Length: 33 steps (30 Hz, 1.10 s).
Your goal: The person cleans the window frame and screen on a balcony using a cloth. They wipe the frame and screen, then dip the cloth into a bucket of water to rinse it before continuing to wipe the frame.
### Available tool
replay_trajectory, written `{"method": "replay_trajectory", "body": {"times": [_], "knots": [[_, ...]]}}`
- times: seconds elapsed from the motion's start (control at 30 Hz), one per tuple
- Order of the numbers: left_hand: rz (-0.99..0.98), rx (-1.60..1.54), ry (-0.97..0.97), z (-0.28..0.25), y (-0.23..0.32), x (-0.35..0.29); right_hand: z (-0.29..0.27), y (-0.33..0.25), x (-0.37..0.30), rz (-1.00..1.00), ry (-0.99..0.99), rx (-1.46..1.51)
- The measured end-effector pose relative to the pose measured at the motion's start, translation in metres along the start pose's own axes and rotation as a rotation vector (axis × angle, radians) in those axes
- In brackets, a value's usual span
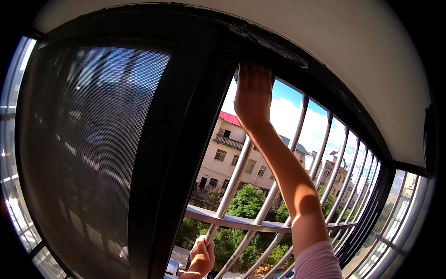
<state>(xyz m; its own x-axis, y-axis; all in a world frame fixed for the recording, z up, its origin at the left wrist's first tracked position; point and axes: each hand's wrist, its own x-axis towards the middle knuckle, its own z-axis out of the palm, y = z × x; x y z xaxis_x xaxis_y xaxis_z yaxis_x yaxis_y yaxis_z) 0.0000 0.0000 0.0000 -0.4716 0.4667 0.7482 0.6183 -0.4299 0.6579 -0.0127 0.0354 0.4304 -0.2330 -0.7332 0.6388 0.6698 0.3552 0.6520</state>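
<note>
My right hand (254, 95) reaches high to the underside of the dark window frame (320, 86), its fingers held together and pointing up. A dark, greyish edge shows on both sides of these fingers, so something seems pressed under them; shadow hides what it is. Lower down, my left hand (200, 256) is closed around an upright metal bar (232, 186) of the window grille, just below its flat crossbar (253, 225). My right forearm, with a pale pink sleeve (318, 262), crosses in front of the bars.
A dark mesh screen panel (93, 153) fills the left side beside a thick upright frame post (174, 153). Above runs a pale wall (353, 42). Beyond the bars stand a building (223, 158) and green trees (246, 202), with vehicles (172, 267) below.
</note>
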Motion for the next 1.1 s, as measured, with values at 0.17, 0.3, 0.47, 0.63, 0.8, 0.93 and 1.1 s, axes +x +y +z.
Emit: {"method": "replay_trajectory", "body": {"times": [0.17, 0.3, 0.47, 0.63, 0.8, 0.93, 1.1], "knots": [[-0.046, -0.01, 0.037, 0.012, 0.017, 0.002, 0.007, -0.01, 0.013, -0.027, -0.013, -0.016], [-0.036, 0.007, 0.002, 0.001, 0.006, -0.003, -0.002, 0.015, -0.003, -0.101, 0.053, -0.028], [-0.065, -0.047, -0.054, -0.002, 0.002, -0.002, -0.023, 0.035, -0.013, -0.074, -0.052, -0.077], [-0.002, -0.089, -0.043, 0.002, -0.001, -0.001, -0.055, 0.082, -0.041, -0.113, -0.148, -0.197], [-0.005, -0.045, 0.072, 0.006, -0.021, -0.005, -0.081, 0.127, -0.073, -0.116, -0.125, -0.288], [-0.016, -0.095, 0.072, 0.009, -0.025, -0.006, -0.118, 0.16, -0.096, -0.091, -0.225, -0.342], [-0.038, -0.121, 0.071, 0.018, -0.045, -0.008, -0.148, 0.211, -0.124, -0.12, -0.284, -0.448]]}}
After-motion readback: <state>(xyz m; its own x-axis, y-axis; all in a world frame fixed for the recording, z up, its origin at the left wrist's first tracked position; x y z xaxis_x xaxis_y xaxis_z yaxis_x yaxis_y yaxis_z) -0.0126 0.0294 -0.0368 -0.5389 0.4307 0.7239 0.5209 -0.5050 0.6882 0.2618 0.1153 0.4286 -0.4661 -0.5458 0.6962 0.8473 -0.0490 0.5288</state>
